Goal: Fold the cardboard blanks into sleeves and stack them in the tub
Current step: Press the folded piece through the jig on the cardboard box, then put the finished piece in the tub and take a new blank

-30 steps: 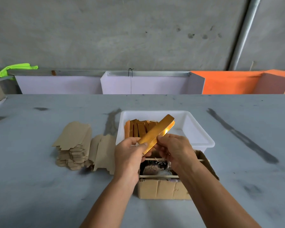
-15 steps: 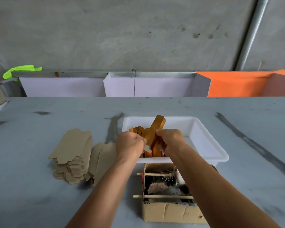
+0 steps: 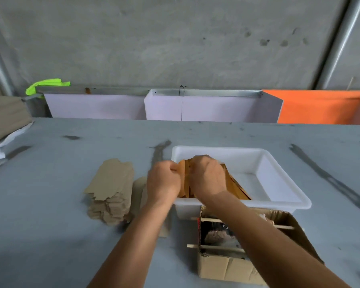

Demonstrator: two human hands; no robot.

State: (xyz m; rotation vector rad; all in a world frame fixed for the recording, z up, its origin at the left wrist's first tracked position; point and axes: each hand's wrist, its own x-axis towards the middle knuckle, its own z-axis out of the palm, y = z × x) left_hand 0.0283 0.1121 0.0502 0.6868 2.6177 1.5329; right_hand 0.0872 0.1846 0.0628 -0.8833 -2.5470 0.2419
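Both hands, left (image 3: 163, 180) and right (image 3: 207, 176), curl around the sleeves (image 3: 185, 179) at the tub's (image 3: 279, 183) left end (fingertips hidden, motion-blurred).

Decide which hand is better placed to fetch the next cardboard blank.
Probably the left hand: the stack of cardboard blanks lies just to its left, while the right hand is over the tub.

A grey, dark-smeared worktop (image 3: 50, 235) carries a stack of flat cardboard blanks (image 3: 110, 190) at left, a white plastic tub (image 3: 279, 183) just right of it, and an open cardboard box (image 3: 227, 269) touching the tub's near wall.
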